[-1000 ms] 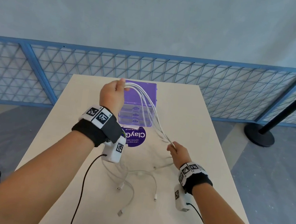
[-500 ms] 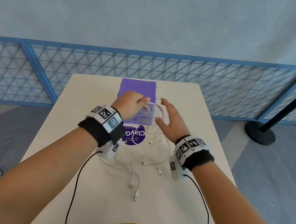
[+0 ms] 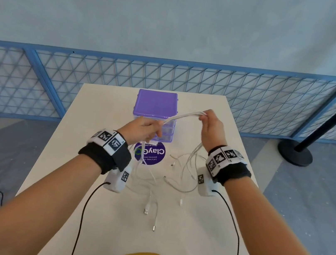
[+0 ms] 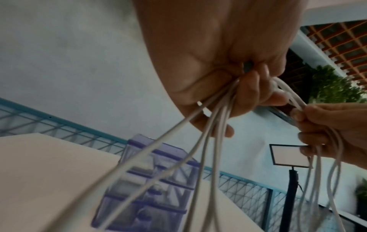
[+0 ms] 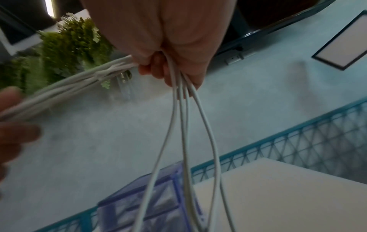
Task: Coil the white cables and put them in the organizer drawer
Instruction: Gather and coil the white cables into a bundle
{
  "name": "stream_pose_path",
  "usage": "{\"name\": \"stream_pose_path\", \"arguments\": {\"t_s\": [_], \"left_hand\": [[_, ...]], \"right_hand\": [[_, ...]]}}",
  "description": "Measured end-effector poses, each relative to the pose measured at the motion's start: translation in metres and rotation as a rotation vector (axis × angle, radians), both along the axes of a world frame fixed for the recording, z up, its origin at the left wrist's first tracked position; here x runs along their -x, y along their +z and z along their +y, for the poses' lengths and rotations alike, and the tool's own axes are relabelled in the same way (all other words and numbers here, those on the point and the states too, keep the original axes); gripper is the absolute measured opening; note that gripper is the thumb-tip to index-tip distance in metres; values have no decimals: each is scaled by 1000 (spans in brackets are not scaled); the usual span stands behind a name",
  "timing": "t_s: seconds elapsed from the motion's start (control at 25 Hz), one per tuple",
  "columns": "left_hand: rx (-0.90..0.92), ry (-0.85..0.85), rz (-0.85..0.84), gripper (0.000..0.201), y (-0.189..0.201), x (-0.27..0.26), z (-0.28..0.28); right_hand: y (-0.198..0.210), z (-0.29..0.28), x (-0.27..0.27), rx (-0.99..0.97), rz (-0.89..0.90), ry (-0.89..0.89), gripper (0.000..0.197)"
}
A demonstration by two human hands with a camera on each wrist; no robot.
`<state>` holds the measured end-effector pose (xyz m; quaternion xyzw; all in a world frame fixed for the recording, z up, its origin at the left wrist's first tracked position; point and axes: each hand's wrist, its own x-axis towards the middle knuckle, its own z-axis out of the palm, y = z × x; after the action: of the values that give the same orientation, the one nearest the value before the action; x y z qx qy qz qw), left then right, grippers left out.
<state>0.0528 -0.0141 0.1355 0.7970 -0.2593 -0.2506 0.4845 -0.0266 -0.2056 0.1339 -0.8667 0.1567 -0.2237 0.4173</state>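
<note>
Both hands hold a bunch of white cables [image 3: 183, 116] up in front of the purple organizer drawer unit [image 3: 156, 106]. My left hand [image 3: 147, 127] grips the bunch at its lower left end, fingers curled round the strands [image 4: 222, 109]. My right hand [image 3: 210, 122] grips it higher and to the right [image 5: 174, 75]. Between the hands the cables run taut. Loose ends [image 3: 150, 207] hang from both hands and trail on the table. The drawers look closed.
A round purple sticker [image 3: 152, 153] lies on the cream table [image 3: 99, 117] just before the organizer. A blue mesh fence [image 3: 62, 72] runs behind the table. A black post with a round base [image 3: 296, 155] stands right. Black wrist-camera leads hang from both wrists.
My right hand, open half a second ago, has closed on the cables and risen up and right. The left hand has come down and toward me. The bunch now spans between them.
</note>
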Motion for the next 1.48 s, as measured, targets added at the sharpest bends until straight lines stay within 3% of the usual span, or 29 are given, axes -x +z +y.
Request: {"name": "stream_pose_path", "arguments": {"t_s": [0.08, 0.16, 0.28, 0.36, 0.48, 0.56, 0.68, 0.84, 0.96, 1.08, 1.24, 1.36, 1.48], "left_hand": [[32, 25, 17, 40, -7, -3, 5], [-24, 36, -87, 39, -7, -4, 2], [-164, -43, -236, 37, -3, 0, -12], [-210, -125, -279, 34, 2, 4, -25], [-138, -141, -258, 32, 13, 6, -35], [-73, -116, -223, 26, 14, 4, -30], [-124, -156, -139, 31, -3, 4, -13], [-90, -43, -20, 34, -22, -2, -1], [-180, -95, -147, 32, -14, 4, -6], [-203, -152, -268, 29, 1, 10, -20], [-109, -78, -186, 26, -3, 4, -12], [-173, -89, -169, 24, -22, -3, 7], [-186, -77, -79, 31, -32, -5, 14]], "right_hand": [[-16, -16, 2, 6, 97, -28, 22], [-30, -19, 6, 56, 240, -15, 20], [-31, -2, 9, 346, 333, 102, 46], [-20, 16, 6, 517, 339, 257, 44], [-5, 29, -1, 397, 251, 338, 21], [3, 22, -2, 296, 163, 233, 19], [8, 6, -3, 122, 76, 44, 17], [-2, -7, 0, 120, 227, -20, 18], [5, 11, 3, 387, 290, 225, 33], [13, 33, -3, 593, 396, 438, 22], [19, 20, -9, 477, 357, 276, 19], [18, -1, -14, 319, 268, 120, 19], [12, -2, -12, 578, 344, 59, 27]]}}
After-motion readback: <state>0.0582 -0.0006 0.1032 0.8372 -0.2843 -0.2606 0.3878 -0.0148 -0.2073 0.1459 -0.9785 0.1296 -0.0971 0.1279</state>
